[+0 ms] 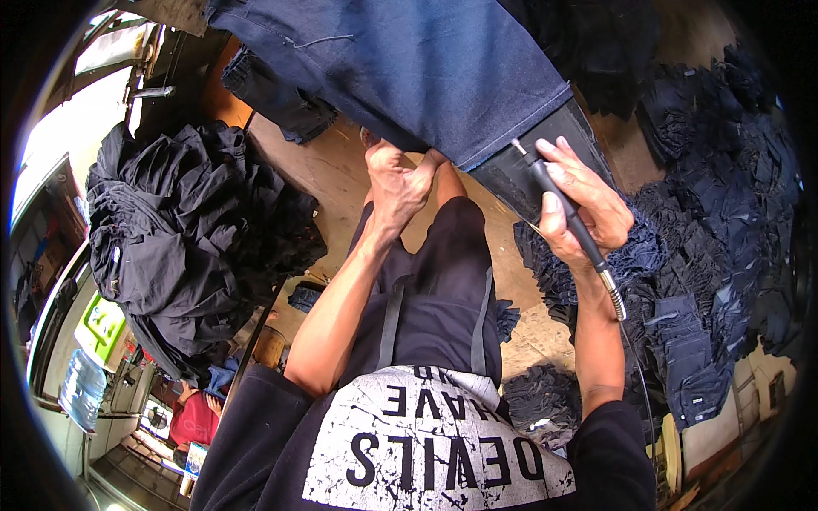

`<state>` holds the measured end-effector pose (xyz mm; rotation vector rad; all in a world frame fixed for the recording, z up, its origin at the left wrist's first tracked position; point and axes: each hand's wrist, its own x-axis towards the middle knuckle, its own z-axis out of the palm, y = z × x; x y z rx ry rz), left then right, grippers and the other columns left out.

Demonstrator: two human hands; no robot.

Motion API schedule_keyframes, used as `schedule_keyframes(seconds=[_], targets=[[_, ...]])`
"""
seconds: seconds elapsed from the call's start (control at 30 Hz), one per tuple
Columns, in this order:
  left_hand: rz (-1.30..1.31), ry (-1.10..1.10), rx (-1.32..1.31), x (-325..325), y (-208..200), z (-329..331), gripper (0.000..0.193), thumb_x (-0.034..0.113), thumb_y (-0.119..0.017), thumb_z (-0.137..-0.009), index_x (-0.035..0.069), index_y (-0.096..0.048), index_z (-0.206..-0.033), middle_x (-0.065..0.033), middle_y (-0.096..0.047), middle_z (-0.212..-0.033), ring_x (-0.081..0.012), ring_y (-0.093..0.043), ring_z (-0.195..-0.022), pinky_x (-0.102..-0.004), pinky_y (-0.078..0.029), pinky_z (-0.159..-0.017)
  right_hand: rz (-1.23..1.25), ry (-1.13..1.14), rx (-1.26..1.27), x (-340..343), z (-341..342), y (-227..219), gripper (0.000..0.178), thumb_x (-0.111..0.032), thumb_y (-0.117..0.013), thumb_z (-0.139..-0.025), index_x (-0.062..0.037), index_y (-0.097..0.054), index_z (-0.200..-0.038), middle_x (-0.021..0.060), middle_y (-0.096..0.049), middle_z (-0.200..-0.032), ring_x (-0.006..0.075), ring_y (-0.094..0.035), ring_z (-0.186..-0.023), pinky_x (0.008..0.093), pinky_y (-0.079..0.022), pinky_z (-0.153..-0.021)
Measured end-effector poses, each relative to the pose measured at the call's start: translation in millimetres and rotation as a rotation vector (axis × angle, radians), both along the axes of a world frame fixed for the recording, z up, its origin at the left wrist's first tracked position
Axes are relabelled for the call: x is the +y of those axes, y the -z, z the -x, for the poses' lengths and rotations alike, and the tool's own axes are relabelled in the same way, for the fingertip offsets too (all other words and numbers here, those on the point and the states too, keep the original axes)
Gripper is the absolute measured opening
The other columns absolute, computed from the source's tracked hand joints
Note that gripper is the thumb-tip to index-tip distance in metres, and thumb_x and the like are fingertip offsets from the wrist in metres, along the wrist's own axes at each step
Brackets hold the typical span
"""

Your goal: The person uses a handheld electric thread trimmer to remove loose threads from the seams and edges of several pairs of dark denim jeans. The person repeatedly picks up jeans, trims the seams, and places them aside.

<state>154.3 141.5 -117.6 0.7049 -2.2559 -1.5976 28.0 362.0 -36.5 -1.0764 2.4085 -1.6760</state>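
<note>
A dark blue denim garment [409,72] lies stretched in front of me, its hemmed opening pulled over a flat black board [567,140]. A loose thread shows on its upper left part. My left hand [399,180] is closed at the garment's near edge and seems to grip the cloth; its fingertips are partly hidden. In my right hand [588,200] is a black pen-shaped power tool [562,200] with a metal tip and a thin cable leaving its spring-like rear end. The tip points at the hem corner, just over the board.
A big heap of black garments [196,247] rises on the left. Stacked dark denim [707,230] fills the right side, with a smaller pile [541,396] below. A person in a red top [196,419] is at lower left, near a clear water bottle [83,387].
</note>
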Motion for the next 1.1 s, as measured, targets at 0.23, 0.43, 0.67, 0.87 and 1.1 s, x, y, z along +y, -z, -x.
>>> schedule_keyframes(seconds=[0.23, 0.43, 0.67, 0.87, 1.1], targets=[[0.034, -0.033, -0.070, 8, 24, 0, 0.008, -0.007, -0.068, -0.087, -0.003, -0.069, -0.080, 0.0036, -0.064, -0.071, -0.0071, -0.056, -0.070, -0.0277, -0.046, -0.066, -0.011, -0.151, 0.004, -1, -4, 2, 0.031, 0.003, -0.077, -0.078, 0.0035, -0.080, -0.109, 0.0182, -0.082, -0.100, 0.0391, -0.082, -0.111, 0.0564, -0.064, -0.107], [-0.019, -0.075, 0.039, 15, 26, 6, 0.006, -0.005, -0.068, -0.090, -0.004, -0.070, -0.085, 0.0038, -0.063, -0.071, -0.0067, -0.055, -0.068, -0.0274, -0.046, -0.063, -0.052, -0.209, 0.018, -3, -4, -1, 0.030, 0.003, -0.078, -0.076, 0.0035, -0.081, -0.107, 0.0180, -0.082, -0.101, 0.0376, -0.082, -0.112, 0.0540, -0.064, -0.107], [-0.005, -0.052, -0.033, 12, 26, 0, 0.004, -0.005, -0.068, -0.088, -0.004, -0.070, -0.085, 0.0036, -0.063, -0.072, -0.0072, -0.056, -0.069, -0.0282, -0.047, -0.065, -0.030, -0.170, 0.024, -2, -5, 3, 0.031, 0.005, -0.079, -0.075, 0.0040, -0.081, -0.106, 0.0181, -0.082, -0.099, 0.0385, -0.082, -0.111, 0.0551, -0.064, -0.106], [0.038, -0.046, -0.017, 12, 30, 1, 0.007, -0.005, -0.066, -0.089, -0.004, -0.068, -0.083, 0.0030, -0.062, -0.071, -0.0076, -0.055, -0.068, -0.0287, -0.046, -0.064, -0.014, -0.125, 0.027, -1, -5, 4, 0.029, 0.004, -0.079, -0.076, 0.0043, -0.080, -0.106, 0.0185, -0.081, -0.098, 0.0396, -0.082, -0.109, 0.0553, -0.065, -0.105], [0.058, -0.052, -0.008, 13, 34, -1, 0.010, -0.006, -0.064, -0.089, -0.003, -0.065, -0.080, 0.0020, -0.062, -0.071, -0.0086, -0.056, -0.068, -0.0319, -0.046, -0.063, 0.002, -0.087, 0.014, 0, -6, 4, 0.028, 0.004, -0.079, -0.078, 0.0041, -0.080, -0.105, 0.0186, -0.081, -0.100, 0.0396, -0.082, -0.109, 0.0553, -0.065, -0.105]])
